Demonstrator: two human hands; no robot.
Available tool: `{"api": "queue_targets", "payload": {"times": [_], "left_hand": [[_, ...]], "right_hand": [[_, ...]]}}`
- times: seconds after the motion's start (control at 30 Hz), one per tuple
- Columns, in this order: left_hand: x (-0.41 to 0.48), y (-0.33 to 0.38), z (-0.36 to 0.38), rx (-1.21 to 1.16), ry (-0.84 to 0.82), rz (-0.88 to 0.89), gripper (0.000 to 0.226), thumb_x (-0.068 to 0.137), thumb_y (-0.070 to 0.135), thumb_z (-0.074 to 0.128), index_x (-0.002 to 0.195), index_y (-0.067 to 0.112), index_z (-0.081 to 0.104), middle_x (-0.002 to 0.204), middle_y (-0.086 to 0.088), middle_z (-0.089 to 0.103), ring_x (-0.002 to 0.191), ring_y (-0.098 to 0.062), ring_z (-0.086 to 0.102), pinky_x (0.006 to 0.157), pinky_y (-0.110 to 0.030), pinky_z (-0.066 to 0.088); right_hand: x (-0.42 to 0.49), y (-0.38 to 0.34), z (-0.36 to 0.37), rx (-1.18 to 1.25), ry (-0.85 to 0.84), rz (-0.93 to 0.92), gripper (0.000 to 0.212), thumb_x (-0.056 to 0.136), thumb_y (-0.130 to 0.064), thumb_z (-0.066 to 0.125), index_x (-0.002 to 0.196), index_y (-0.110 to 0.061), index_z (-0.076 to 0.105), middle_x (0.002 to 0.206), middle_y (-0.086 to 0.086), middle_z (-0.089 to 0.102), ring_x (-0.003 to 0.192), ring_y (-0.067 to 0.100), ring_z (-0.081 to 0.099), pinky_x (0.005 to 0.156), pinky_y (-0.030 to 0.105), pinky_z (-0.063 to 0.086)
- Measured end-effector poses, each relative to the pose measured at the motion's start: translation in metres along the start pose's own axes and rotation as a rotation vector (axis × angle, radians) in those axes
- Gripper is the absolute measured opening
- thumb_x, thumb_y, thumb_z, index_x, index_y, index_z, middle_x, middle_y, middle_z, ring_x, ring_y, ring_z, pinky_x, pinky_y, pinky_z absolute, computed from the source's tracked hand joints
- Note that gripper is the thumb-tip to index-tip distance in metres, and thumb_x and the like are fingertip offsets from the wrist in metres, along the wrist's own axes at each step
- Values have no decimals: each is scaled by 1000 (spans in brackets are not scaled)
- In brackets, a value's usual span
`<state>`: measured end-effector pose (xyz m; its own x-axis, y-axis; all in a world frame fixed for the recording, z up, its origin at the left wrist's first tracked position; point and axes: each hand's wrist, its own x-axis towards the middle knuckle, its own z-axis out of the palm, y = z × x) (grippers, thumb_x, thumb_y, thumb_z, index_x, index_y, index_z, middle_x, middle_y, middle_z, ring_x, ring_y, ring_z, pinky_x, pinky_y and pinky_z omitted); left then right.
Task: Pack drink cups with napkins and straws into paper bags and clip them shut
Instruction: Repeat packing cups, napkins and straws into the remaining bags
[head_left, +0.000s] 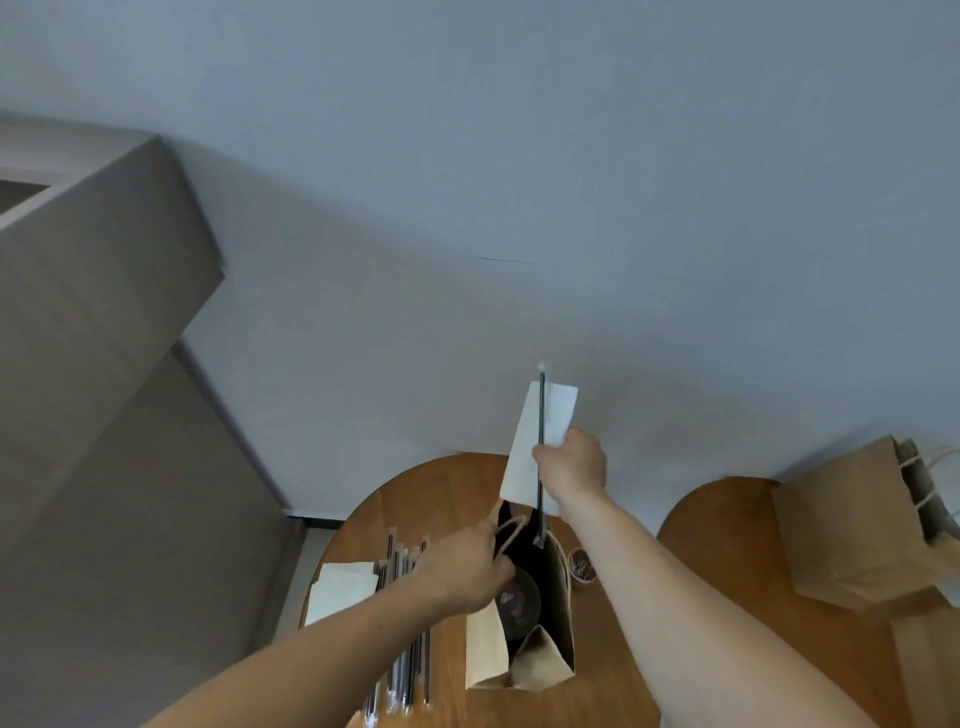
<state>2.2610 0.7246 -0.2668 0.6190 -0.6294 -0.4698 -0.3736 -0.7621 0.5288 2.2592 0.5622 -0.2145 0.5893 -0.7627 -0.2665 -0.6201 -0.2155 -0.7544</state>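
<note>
Your left hand (462, 569) grips the bag (561, 634) at its rim; your right hand (574, 467) holds napkin (519, 457) and straw (542, 410) above the open mouth.

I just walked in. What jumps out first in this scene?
The right hand, raised mid-frame, grips a white napkin and a black straw over an open paper bag on the round wooden table. The left hand holds the bag's handle; a lidded cup sits inside.

cup (519, 603) in bag (556, 649), straws (408, 649) left
</note>
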Motion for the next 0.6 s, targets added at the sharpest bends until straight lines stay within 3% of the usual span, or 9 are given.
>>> {"api": "queue_targets", "payload": {"times": [0.1, 0.17, 0.23, 0.3, 0.37, 0.4, 0.47, 0.6], "left_hand": [[2, -12, -2, -160, 1, -94, 29, 99, 37, 42, 122, 21, 49, 99, 1, 68, 81, -15, 69, 81, -39, 59], [3, -15, -5, -314, -45, -140, 22, 102, 32, 36, 111, 19, 50, 89, -10, 73, 61, -15, 69, 69, -35, 60], [3, -14, -9, -553, -118, -251, 21, 102, 26, 28, 100, 13, 45, 94, -31, 69, 42, -15, 56, 48, -26, 46], [3, -15, -12, -710, -173, -329, 22, 102, 21, 23, 91, 11, 39, 80, -37, 65, 37, -13, 43, 42, -22, 32], [4, -15, -9, -785, -189, -328, 21, 103, 18, 23, 92, 11, 40, 57, -26, 55, 39, -13, 37, 43, -21, 27], [4, -15, -8, -822, -193, -314, 20, 103, 16, 23, 100, 9, 42, 54, -15, 47, 41, -13, 35, 43, -21, 26], [3, -15, -7, -876, -212, -299, 23, 103, 14, 23, 117, 8, 41, 59, -6, 36, 44, -14, 33, 44, -21, 24], [1, -22, -4, -895, -246, -290, 24, 103, 16, 23, 118, 9, 40, 60, -5, 35, 47, -14, 33, 48, -23, 23]], "right_hand": [[-6, -1, 18, -113, -49, 37, 14, 93, -7, 55, 106, -8, 58, 98, 5, 59, 88, 26, 58, 48, 19, 31], [-15, 1, 25, -217, -111, 31, 20, 94, -4, 51, 112, -7, 57, 107, 9, 61, 94, 28, 59, 51, 23, 34], [-24, 10, 30, -309, -161, 22, 20, 93, -5, 52, 113, -8, 57, 110, 9, 63, 89, 26, 58, 58, 25, 39], [-33, 26, 32, -373, -180, 39, 20, 94, -7, 54, 113, -8, 56, 112, 8, 64, 93, 25, 61, 63, 25, 41], [-40, 43, 33, -396, -173, 72, 20, 95, -8, 53, 115, -9, 54, 111, 7, 63, 101, 26, 63, 61, 24, 40], [-42, 52, 34, -389, -168, 73, 17, 96, -9, 52, 113, -11, 53, 107, 4, 62, 99, 24, 62, 59, 23, 38], [-47, 70, 37, -355, -192, 58, 9, 97, -14, 53, 106, -15, 52, 93, -4, 59, 86, 17, 59, 57, 22, 36], [-50, 99, 42, -198, -324, 118, 5, 94, -19, 60, 96, -21, 56, 92, -2, 62, 85, 16, 59, 66, 27, 45]]}}
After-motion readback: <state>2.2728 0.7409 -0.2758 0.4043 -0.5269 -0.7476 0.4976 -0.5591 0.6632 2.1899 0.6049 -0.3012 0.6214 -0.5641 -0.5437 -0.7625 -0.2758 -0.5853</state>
